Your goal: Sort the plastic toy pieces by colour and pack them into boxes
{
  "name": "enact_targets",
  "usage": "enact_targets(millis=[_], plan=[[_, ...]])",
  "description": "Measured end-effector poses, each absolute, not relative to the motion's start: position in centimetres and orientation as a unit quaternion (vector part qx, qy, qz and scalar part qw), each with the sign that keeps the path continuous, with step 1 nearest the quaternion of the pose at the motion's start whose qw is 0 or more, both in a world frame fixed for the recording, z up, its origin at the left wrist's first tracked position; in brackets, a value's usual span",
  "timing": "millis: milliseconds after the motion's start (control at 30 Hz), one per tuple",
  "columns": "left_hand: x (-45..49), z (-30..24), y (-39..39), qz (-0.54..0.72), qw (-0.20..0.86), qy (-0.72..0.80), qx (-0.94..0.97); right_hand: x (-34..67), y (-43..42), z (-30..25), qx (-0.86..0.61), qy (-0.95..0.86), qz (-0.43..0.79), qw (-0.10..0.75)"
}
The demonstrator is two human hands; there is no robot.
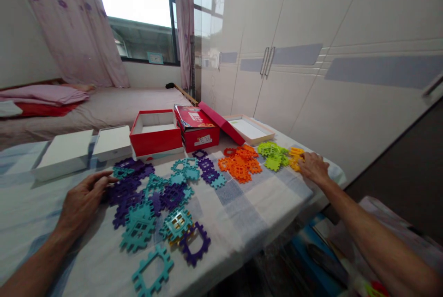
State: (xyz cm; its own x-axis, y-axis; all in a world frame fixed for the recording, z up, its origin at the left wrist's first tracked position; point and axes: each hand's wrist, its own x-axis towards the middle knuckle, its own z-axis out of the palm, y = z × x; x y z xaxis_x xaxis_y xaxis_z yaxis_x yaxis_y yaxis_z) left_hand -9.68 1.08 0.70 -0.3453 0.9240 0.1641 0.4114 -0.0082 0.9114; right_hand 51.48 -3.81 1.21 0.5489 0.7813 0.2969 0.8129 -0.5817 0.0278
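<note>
My left hand lies palm down with fingers stretched out, its fingertips at the edge of a mixed heap of purple interlocking tiles and teal interlocking tiles. At the far right, my right hand has its fingers bent over a small pile of yellow interlocking tiles; its fingertips are partly hidden. Left of that pile lie lime green tiles, then orange tiles. A purple frame tile and a teal frame tile lie near the front edge. Some yellow shows beneath a teal tile.
Behind the tiles stand a red open box, a red printed box with a red lid leaning on it, and a shallow tray. Two white boxes sit at left. A checked cloth covers the table.
</note>
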Motion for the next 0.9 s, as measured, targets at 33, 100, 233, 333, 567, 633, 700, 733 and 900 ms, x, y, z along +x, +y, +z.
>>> enact_targets(millis=[33,100,233,333,567,633,700,733,900], plan=[[-9.8,0.5,1.2,0.494,0.261,0.653,0.512,51.5,-3.9,1.1,-0.877,-0.452,-0.146,0.067],[-10.2,0.1,1.6,0.497,0.263,0.647,0.515,51.5,-4.3,1.2,-0.876,-0.448,-0.152,0.092],[-10.5,-0.7,2.2,0.518,0.249,0.641,0.509,49.6,-4.9,2.4,-0.843,-0.48,-0.18,0.165],[-10.5,-1.1,2.5,0.527,0.253,0.619,0.524,45.2,-4.5,3.5,-0.759,-0.579,-0.174,0.243],[-10.8,-1.8,3.2,0.545,0.223,0.602,0.539,28.6,-6.0,4.2,-0.503,-0.819,0.108,0.254],[-10.8,-2.0,3.2,0.547,0.222,0.598,0.542,24.4,-6.8,4.1,-0.447,-0.86,0.148,0.197],[-10.9,-2.1,3.3,0.549,0.221,0.596,0.543,21.1,-7.4,3.9,-0.425,-0.882,0.142,0.147],[-11.0,-2.2,3.4,0.549,0.22,0.596,0.543,19.9,-7.5,3.7,-0.423,-0.888,0.129,0.128],[-11.1,-2.3,3.6,0.543,0.214,0.596,0.551,17.1,-7.5,3.2,-0.448,-0.878,0.127,0.108]])
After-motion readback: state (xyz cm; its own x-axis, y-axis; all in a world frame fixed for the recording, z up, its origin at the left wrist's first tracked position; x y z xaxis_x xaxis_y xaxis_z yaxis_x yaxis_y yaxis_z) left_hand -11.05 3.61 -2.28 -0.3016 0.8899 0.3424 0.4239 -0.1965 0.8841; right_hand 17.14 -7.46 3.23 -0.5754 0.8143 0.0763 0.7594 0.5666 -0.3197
